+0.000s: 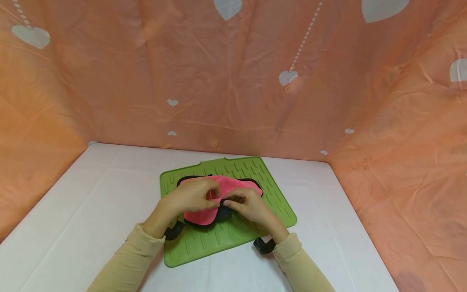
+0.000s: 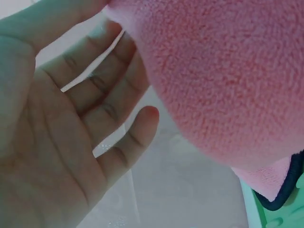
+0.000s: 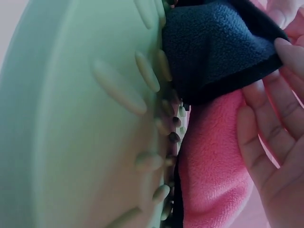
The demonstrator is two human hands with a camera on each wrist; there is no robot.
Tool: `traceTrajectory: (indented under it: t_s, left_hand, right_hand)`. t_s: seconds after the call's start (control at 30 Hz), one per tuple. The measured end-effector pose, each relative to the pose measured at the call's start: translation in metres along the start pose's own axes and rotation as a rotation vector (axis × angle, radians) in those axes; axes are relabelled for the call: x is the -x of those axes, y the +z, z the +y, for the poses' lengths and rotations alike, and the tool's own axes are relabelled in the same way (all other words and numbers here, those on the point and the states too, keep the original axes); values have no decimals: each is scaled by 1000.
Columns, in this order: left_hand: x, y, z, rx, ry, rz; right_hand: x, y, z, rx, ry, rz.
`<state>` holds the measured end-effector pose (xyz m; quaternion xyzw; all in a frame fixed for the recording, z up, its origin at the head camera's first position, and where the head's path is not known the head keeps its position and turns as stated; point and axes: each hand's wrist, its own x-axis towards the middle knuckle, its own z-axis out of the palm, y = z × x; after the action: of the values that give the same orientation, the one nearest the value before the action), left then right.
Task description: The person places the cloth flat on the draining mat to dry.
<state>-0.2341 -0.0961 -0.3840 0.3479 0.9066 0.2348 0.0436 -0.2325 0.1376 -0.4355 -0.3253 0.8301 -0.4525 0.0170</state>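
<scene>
A plush cleaning cloth (image 1: 233,183), pink on one face and dark grey-blue on the other with black edging, lies bunched on a green ridged mat (image 1: 204,245). My left hand (image 1: 191,197) pinches its edge between thumb and fingertips; in the left wrist view the pink side (image 2: 218,80) drapes away from that hand. Close beside it, my right hand (image 1: 251,206) pinches a black-edged corner, folded so that the dark side (image 3: 209,52) shows in the right wrist view. Both sets of fingertips almost meet over the middle of the cloth. The lower cloth edge is partly hidden by the hands.
Beneath the mat is a white-covered table (image 1: 91,194). Orange curtains (image 1: 226,89) with white hearts enclose it at the back and both sides. Black wrist cameras (image 1: 263,246) sit under the forearms, near the mat's front edge.
</scene>
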Motion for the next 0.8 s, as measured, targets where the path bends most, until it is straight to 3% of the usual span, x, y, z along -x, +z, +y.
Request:
traceTrajectory:
  t_s: [0.2, 0.37, 0.6, 0.8]
  left_hand:
    - [-1, -1, -5, -25, 63, 8]
    - [3, -8, -7, 15, 85, 25]
    - [4, -13, -11, 67, 118, 36]
    - [5, -15, -11, 87, 129, 34]
  right_hand:
    - [1, -9, 3, -6, 5, -21]
    - [4, -25, 15, 55, -17, -1]
    - [6, -38, 24, 248, 9, 149]
    - [7, -39, 28, 365, 90, 248]
